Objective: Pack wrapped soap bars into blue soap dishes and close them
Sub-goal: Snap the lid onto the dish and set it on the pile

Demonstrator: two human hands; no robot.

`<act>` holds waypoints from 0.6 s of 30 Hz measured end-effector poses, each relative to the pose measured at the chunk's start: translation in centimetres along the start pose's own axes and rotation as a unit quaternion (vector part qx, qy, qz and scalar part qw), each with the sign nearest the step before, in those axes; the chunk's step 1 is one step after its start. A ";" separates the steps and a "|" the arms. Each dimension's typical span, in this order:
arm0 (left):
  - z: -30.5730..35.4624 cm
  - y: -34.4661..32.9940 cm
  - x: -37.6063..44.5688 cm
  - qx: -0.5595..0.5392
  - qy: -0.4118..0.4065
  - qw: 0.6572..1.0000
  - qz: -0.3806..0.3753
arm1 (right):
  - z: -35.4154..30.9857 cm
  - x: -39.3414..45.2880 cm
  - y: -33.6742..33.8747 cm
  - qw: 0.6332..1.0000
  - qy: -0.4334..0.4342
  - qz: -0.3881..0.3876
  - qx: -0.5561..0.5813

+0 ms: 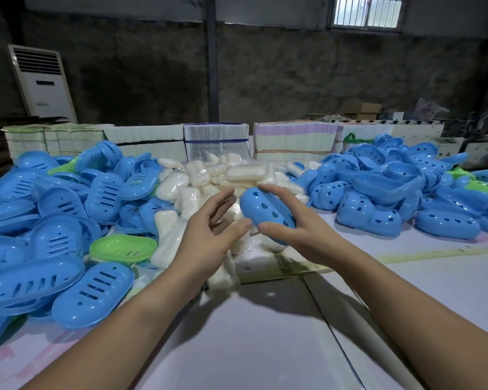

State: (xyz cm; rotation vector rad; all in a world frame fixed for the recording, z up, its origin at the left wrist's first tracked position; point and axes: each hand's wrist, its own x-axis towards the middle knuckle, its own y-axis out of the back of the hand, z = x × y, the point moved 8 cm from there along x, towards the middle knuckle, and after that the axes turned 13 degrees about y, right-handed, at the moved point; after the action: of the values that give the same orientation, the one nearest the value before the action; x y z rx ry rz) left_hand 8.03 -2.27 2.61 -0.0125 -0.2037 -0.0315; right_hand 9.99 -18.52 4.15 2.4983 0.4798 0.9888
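Note:
My right hand (pixel 299 223) grips a closed blue soap dish (pixel 265 212) with heart-shaped holes, thumb below and fingers over its top. Just left of the dish, my left hand (pixel 212 235) is held open with fingers relaxed and holds nothing. Both hands hover over a heap of wrapped white soap bars (pixel 203 178) in the middle of the table. A pile of blue slotted dish parts (pixel 62 220) lies to the left. To the right sits a pile of blue heart-holed dishes (pixel 392 198).
A green dish part (pixel 123 247) lies among the blue ones on the left. Bundled stacks of flat cartons (pixel 214 139) line the table's far edge. The grey-white table top (pixel 265 347) spreads in front of me. A standing air conditioner (pixel 43 83) is at the back left.

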 end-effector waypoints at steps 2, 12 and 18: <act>-0.2 0.6 0.2 0.032 -0.007 0.999 0.025 | -0.4 -0.4 1.5 0.997 -0.007 0.018 -0.079; 0.2 0.1 -0.2 0.110 -0.088 0.990 0.023 | 3.1 -10.6 13.6 0.872 -0.267 0.004 -0.410; -0.2 -1.0 -0.7 0.140 -0.084 0.987 -0.014 | 6.1 -18.5 22.4 0.726 -0.435 0.027 -0.532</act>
State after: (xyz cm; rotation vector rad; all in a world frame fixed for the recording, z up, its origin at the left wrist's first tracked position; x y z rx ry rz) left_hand 7.34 -3.26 2.27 0.2682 -0.3758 -0.0288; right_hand 5.21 -47.57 0.59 1.5659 -0.3952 -0.0794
